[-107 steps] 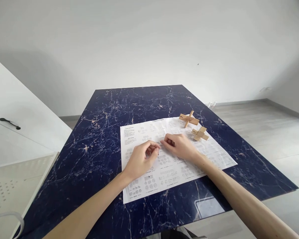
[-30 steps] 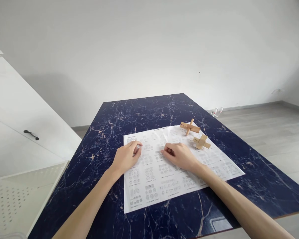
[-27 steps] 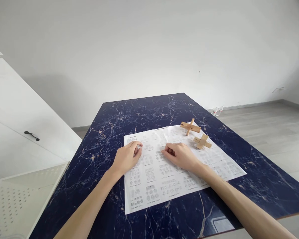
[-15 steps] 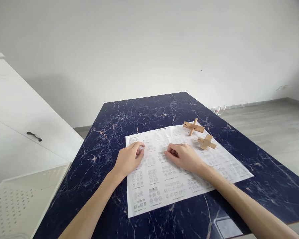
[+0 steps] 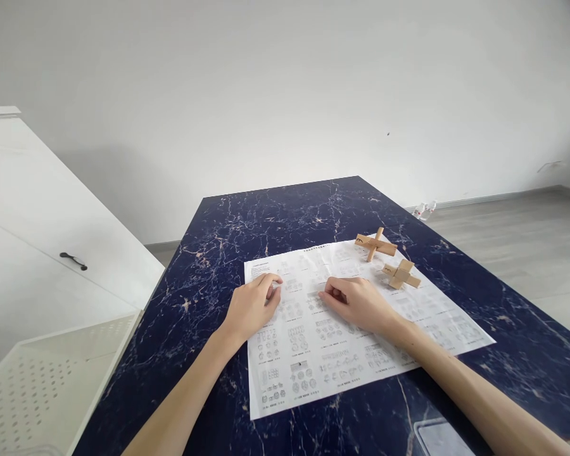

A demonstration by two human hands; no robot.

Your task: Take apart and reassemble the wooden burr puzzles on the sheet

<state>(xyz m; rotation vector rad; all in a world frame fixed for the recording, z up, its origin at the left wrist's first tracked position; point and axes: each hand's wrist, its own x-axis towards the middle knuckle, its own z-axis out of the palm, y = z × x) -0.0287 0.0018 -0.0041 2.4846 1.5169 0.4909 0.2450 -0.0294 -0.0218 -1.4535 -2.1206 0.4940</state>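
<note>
Where two hands [image 5: 253, 304] [image 5: 358, 304] rest, one printed sheet [image 5: 310, 322] bears two wooden crosses [image 5: 401, 275] [image 5: 375, 244].

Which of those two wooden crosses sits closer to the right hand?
The paler, stubbier cross; the browner, longer-armed cross lies beyond it, farther from the right hand.

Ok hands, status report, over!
Left hand, right hand: curled, nothing visibly held. Near wooden cross, far wooden cross: beyond right hand. Hands cover part of printed sheet.
</note>
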